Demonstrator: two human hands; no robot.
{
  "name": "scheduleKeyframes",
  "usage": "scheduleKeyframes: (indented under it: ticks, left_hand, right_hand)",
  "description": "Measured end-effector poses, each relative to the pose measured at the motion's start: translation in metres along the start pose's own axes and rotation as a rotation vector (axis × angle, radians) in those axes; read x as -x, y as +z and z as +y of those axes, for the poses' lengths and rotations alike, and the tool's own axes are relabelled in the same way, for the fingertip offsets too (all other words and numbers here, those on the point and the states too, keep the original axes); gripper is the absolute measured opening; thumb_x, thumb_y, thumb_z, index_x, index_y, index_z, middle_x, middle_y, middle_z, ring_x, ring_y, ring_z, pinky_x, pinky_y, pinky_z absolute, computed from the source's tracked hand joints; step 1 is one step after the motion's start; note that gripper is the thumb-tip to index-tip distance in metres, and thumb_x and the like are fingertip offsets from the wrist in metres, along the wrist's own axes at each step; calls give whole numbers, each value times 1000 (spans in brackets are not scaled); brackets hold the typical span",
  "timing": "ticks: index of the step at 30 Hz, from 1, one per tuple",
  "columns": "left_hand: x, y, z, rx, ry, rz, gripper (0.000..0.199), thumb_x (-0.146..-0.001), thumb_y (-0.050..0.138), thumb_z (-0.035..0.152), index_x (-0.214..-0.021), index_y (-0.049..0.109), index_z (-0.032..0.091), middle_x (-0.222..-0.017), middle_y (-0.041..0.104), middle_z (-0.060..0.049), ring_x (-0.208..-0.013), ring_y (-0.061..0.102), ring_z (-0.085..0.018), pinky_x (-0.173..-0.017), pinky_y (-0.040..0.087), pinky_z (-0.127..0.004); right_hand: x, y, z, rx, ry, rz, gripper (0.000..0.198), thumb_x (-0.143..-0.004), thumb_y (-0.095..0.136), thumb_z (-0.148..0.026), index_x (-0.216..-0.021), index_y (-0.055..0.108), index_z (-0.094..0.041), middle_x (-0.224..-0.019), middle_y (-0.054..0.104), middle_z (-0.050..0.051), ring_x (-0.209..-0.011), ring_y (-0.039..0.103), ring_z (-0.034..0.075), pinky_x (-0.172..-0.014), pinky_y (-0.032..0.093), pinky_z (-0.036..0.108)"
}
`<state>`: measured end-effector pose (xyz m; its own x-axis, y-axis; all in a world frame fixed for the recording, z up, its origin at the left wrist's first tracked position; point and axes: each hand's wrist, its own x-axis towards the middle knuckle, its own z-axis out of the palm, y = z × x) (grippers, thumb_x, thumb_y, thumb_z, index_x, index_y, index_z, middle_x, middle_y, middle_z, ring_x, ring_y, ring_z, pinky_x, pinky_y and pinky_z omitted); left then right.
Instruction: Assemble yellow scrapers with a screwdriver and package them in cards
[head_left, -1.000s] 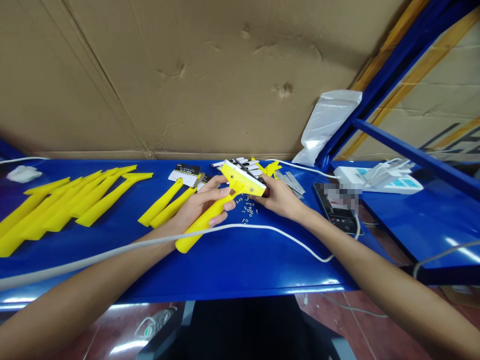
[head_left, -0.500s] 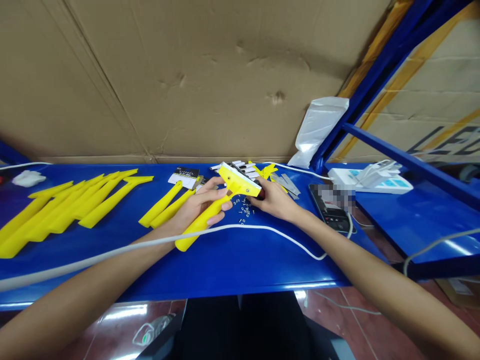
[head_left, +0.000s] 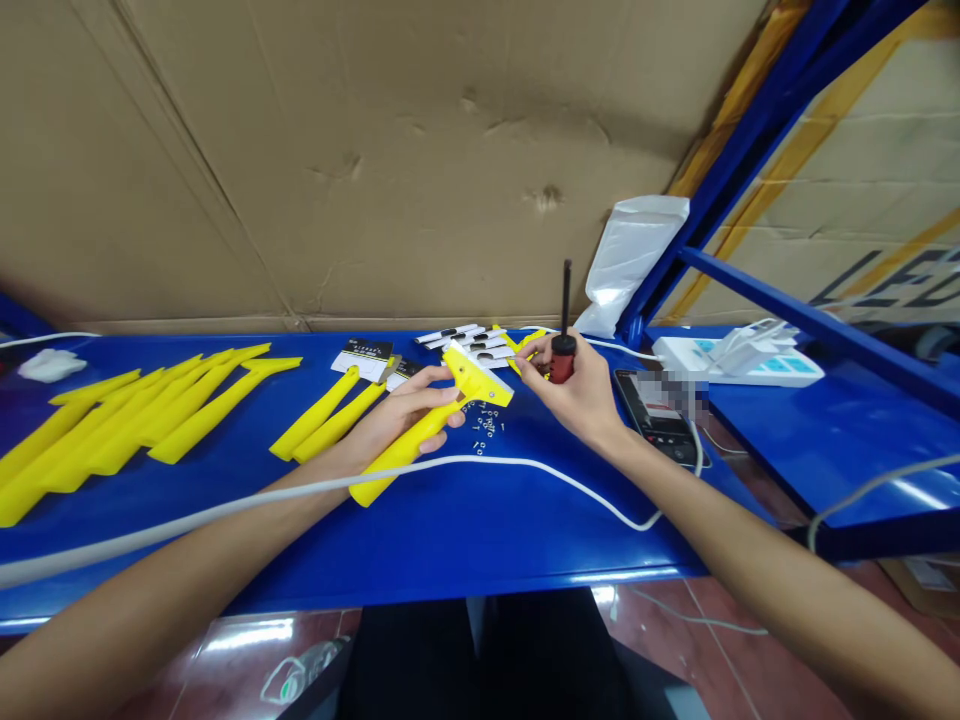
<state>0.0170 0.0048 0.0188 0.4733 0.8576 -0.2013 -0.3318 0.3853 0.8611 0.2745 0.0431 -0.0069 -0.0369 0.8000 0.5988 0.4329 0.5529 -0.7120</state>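
My left hand (head_left: 409,418) is closed around the neck of a yellow scraper (head_left: 397,450), its wide head tilted up to the right. A pale strip and small screws show on that head. In my right hand (head_left: 585,400) is a screwdriver (head_left: 563,362) with a red and black handle, its dark shaft pointing up. The thumb and forefinger of that hand come together just right of the scraper head; whether they pinch anything small is unclear. Small metal screws and nuts (head_left: 487,428) lie scattered on the blue table below the head.
Several yellow scrapers (head_left: 112,425) lie in a row at left. Two yellow handles (head_left: 315,412) sit near black-and-white cards (head_left: 365,358). Black-and-white strips (head_left: 450,336) lie behind. At right are a phone (head_left: 652,415) and power strip (head_left: 739,362). A white cable (head_left: 510,459) crosses in front.
My right hand has drawn back to the right from the scraper head, and the screwdriver now stands upright in it. My left hand keeps the scraper in nearly the same place.
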Motion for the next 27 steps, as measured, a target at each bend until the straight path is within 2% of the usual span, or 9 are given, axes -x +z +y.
scheduleKeyframes:
  ticks: [5,8,12,17,20,24,27]
  left_hand:
    - [-5,0,-8,-33,-18,56,39,-89,84,19,-118,59,20,-83,71,-4,-56,63,-11,-40,42,-15]
    - [-7,-1,-11,-23,-16,69,40,-85,88,17,-116,63,19,-88,71,-5,-63,68,-13,-40,41,-15]
    - [-7,-2,-13,-26,-23,61,36,-89,87,19,-117,65,21,-85,72,-3,-63,67,-13,-42,41,-16]
    - [-7,-1,-12,-93,-64,56,30,-92,85,24,-113,65,22,-79,74,-3,-54,64,-12,-44,42,-17]
    - [-8,-1,-13,-130,-116,67,36,-89,88,25,-116,64,20,-78,76,-4,-51,64,-11,-45,43,-18]
    - [-9,-2,-15,-142,-135,53,47,-86,92,28,-122,63,18,-79,77,-5,-49,64,-12,-44,41,-18]
    - [-9,-3,-17,-149,-135,38,52,-84,94,29,-124,63,18,-80,78,-7,-48,64,-13,-43,44,-20]
  right_hand:
    - [3,-2,-9,-98,-78,114,31,-96,78,-35,-87,50,-27,-102,78,5,-73,67,18,-75,57,38]
    - [5,-2,-12,-71,-125,121,29,-96,79,-34,-88,52,-27,-99,78,5,-70,65,17,-73,57,38]
    - [8,-3,-15,-58,-137,59,32,-97,77,-37,-88,48,-28,-101,79,4,-70,66,18,-76,59,40]
    - [12,-2,-20,4,-188,-51,19,-97,75,-31,-92,57,-28,-93,77,3,-76,71,20,-79,58,41]
    - [14,-1,-23,21,-193,-130,16,-97,74,-29,-93,58,-27,-94,78,4,-71,68,19,-74,56,40]
    - [18,3,-24,62,-182,-207,18,-97,73,-32,-92,57,-28,-90,79,4,-80,73,22,-76,56,40]
    - [20,6,-25,72,-177,-233,20,-97,73,-32,-90,55,-28,-91,80,4,-80,73,22,-75,55,39]
